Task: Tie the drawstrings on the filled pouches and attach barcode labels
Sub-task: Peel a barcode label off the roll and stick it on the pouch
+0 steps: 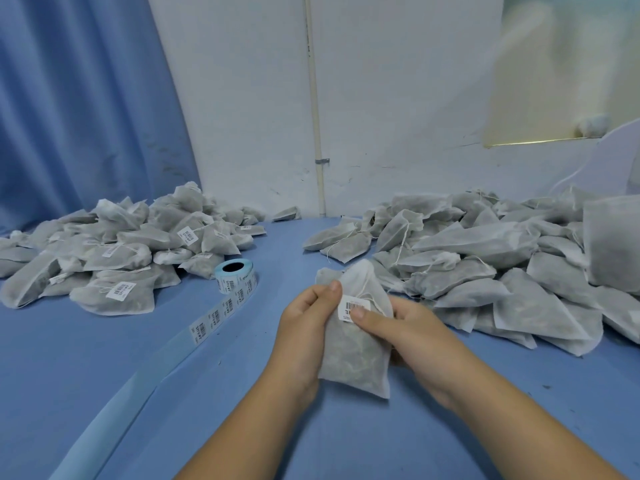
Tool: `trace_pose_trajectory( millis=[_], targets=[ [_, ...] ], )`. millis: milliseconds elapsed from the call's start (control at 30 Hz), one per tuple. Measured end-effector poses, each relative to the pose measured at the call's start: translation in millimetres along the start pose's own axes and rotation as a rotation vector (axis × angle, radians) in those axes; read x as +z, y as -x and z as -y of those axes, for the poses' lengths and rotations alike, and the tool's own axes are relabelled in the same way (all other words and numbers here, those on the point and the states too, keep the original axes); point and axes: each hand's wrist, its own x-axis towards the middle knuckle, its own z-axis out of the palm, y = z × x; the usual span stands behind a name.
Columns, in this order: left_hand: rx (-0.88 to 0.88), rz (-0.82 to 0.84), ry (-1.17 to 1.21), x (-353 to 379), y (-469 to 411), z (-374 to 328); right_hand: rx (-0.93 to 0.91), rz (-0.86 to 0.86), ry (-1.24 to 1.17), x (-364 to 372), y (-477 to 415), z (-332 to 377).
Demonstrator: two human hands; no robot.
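Observation:
I hold a filled white mesh pouch (353, 351) upright above the blue table, near its front middle. My left hand (304, 320) grips its left edge, thumb on the front near the top. My right hand (405, 334) wraps the right side, and its thumb presses a white barcode label (353, 306) onto the pouch's upper front. A thin drawstring runs down from the gathered neck beside the label. A roll of barcode labels (235, 277) stands to the left, its blue backing strip trailing toward the front left edge.
A heap of labelled pouches (114, 251) lies at the back left. A larger heap of pouches without visible labels (485, 268) fills the right side. The blue table (242, 393) meets a white wall behind, with a blue curtain (79, 109) at the left.

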Motion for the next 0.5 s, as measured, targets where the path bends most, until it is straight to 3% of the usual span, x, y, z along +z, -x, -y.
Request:
trace_pose_trajectory(
  millis=[267, 400, 500],
  targets=[
    [-0.074, -0.070, 0.114, -1.8, 9.7, -9.7, 0.002, 0.000, -0.158, 8.2, 0.1, 2.4],
    [-0.149, 0.016, 0.007, -13.1, 19.1, -23.6, 0.010, -0.050, -0.185, 19.7, -2.3, 2.3],
    [-0.174, 0.125, -0.224, -33.6, 28.6, -41.2, -0.010, -0.064, -0.217, 35.8, -8.5, 7.7]
  ],
)
